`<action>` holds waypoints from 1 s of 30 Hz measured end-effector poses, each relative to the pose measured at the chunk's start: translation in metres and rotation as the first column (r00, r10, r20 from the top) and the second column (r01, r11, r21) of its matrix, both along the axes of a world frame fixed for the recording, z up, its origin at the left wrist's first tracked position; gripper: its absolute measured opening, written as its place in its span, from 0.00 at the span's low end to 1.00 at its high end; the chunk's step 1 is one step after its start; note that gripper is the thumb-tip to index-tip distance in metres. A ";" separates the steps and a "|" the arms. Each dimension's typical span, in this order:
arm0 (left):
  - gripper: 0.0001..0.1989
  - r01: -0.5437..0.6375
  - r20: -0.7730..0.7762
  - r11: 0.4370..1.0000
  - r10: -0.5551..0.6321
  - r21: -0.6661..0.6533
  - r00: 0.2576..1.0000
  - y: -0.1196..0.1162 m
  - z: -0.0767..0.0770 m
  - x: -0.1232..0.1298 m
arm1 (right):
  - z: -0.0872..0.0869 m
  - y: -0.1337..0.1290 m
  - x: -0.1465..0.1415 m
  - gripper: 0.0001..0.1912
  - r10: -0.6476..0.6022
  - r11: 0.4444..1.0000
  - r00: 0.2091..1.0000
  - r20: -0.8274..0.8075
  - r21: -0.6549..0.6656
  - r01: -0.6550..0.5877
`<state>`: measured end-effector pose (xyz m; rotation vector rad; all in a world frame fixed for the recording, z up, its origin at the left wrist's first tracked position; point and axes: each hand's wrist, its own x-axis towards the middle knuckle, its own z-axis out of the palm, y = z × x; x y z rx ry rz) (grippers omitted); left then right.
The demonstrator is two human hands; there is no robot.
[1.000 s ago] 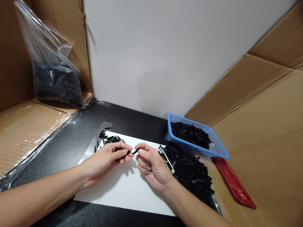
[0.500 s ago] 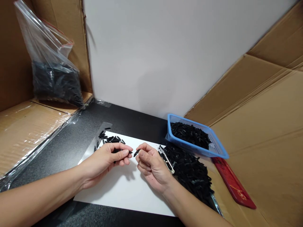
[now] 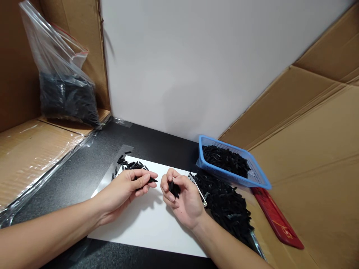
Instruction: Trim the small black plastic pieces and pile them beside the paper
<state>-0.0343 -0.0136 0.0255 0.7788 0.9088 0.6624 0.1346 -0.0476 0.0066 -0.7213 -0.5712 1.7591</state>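
Note:
Over a white sheet, my left hand pinches small black pieces between thumb and fingers, their tips sticking out to the right. Just to its right, my right hand is curled, palm turned up, with several black pieces held in its fingers. A small heap of black pieces lies at the sheet's back left corner, partly behind my left hand. Beside my right hand are a metal tool and a large pile of black pieces.
A blue basket of black pieces stands at the back right. Below it lies a red object on cardboard. A clear bag of dark pieces leans at the left. Cardboard walls flank the black table.
My right hand has opened its pinch and rolled back, showing several black pieces in its fingers. More of the pieces in my left hand now show past its fingertips.

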 end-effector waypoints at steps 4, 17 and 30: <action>0.10 0.002 0.007 0.999 -0.003 0.054 1.000 -0.001 0.000 0.002 | -0.002 -0.003 -0.006 0.08 0.013 0.999 0.988 0.155 -0.033 -0.008; 0.13 -0.022 -0.116 0.988 0.040 0.151 0.992 -0.001 0.001 0.001 | -0.006 -0.002 -0.008 0.11 -0.217 0.975 0.897 0.385 0.128 0.181; 0.12 -0.067 -0.079 0.992 0.076 0.110 0.994 0.000 0.003 -0.001 | -0.005 -0.003 -0.006 0.07 -0.233 0.966 0.866 0.443 0.209 0.152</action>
